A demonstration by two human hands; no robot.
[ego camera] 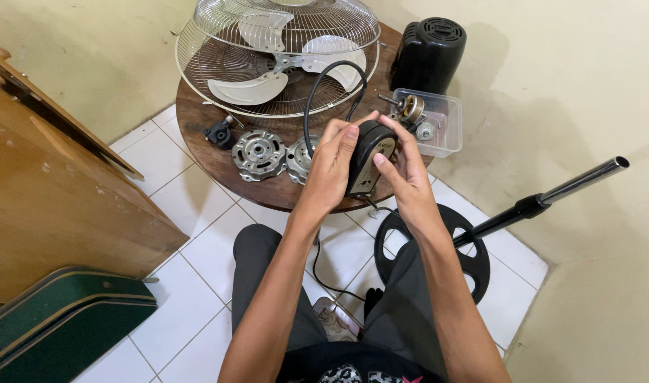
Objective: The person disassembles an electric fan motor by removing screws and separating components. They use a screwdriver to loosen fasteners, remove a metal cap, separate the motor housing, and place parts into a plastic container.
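Note:
Both of my hands hold a black fan control housing [367,157] with a pale faceplate, lifted over the front edge of a round wooden table [204,145]. My left hand [331,167] grips its left side, with fingers over the top. On the right side, my right hand [406,170] presses a fingertip on the faceplate. A black cable [317,89] loops up from the housing over the table.
On the table lie a wire fan guard with pale blades [278,53], two metal motor end plates [259,154], a small black part [220,132], a clear plastic tub of motor parts [438,120] and a black motor cover [429,53]. A fan stand pole [551,198] and base [473,259] are on the tiled floor at right; a wooden cabinet [48,191] stands left.

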